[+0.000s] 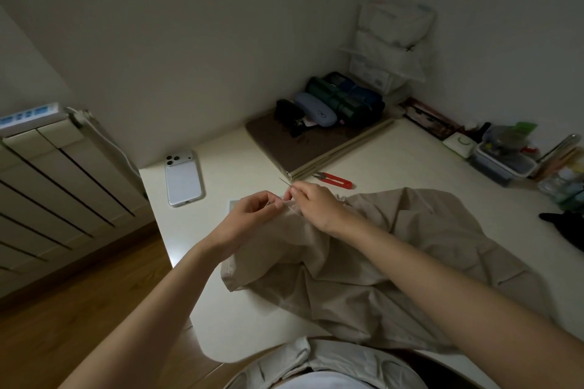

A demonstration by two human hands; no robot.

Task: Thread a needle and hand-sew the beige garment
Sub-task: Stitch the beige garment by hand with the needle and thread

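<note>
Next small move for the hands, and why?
Probably the right hand pulls the thin metal needle up-left to draw the stitch through: its tip sticks out beyond the pinching fingers, while the left hand pinches the beige cloth garment edge beside it. Thread not visible.

No word, brand or number is legible anywhere. One sign is made out: a small outline of a pair of spectacles, drawn in dark line on the lid of the blue-grey glasses case (314,110), which is laid on the brown pad (278,142) at the far edge of the table (395,161). Blue and white printing is seen on the flat box (30,115) set atop the radiator (47,174) past the table's left edge, and faint print on the white packages (395,22) in the rack (350,50) at the far right corner, but neither is sharp enough to be read.
</note>
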